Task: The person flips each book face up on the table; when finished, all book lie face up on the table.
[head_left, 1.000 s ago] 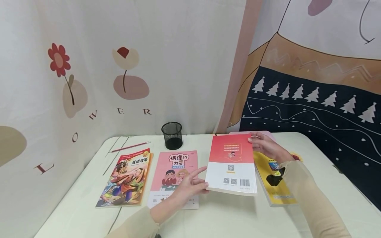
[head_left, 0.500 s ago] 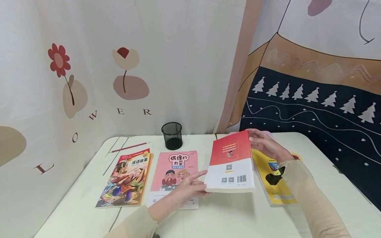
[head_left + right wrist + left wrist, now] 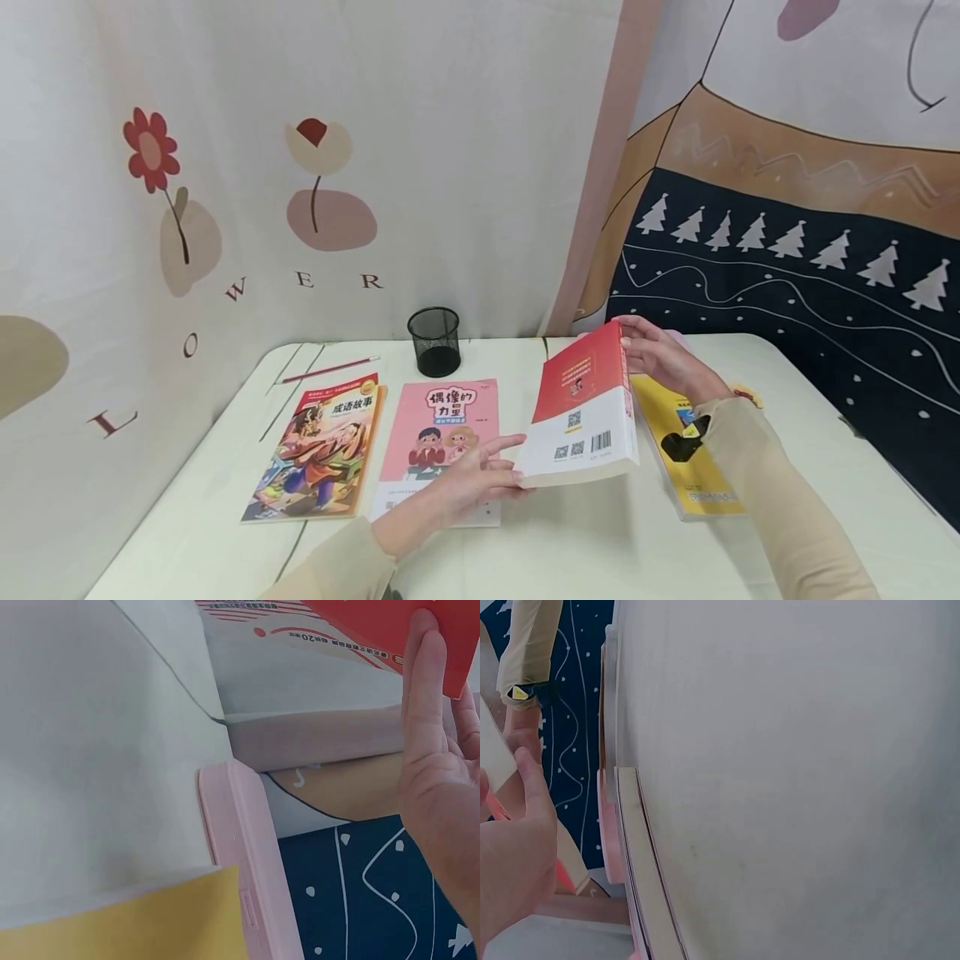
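A red and white paperback book (image 3: pixel 579 404), back cover with QR codes and barcode toward me, hangs tilted above the table. My left hand (image 3: pixel 467 490) pinches its lower left corner, one finger pointing along the side. At its upper right corner, my right hand (image 3: pixel 670 357) grips the edge; the spine shows on that side. In the right wrist view the red cover (image 3: pixel 450 645) lies between the thumb and fingers of the right hand (image 3: pixel 446 772). Under my left hand lies a pink book (image 3: pixel 442 408), partly hidden. A yellow book (image 3: pixel 693 467) rests beneath my right forearm.
A comic-style storybook (image 3: pixel 315 458) lies at the left, over an orange-edged book. Behind it is a red pencil (image 3: pixel 330 369). A black mesh pen cup (image 3: pixel 437 337) stands at the table's back edge. A pink case (image 3: pixel 251 877) sits at the back right.
The red and white book has turned and tilted: its upper right corner rose and its spine came into view. Right hand moved up and slightly left; left hand stayed nearly in place.
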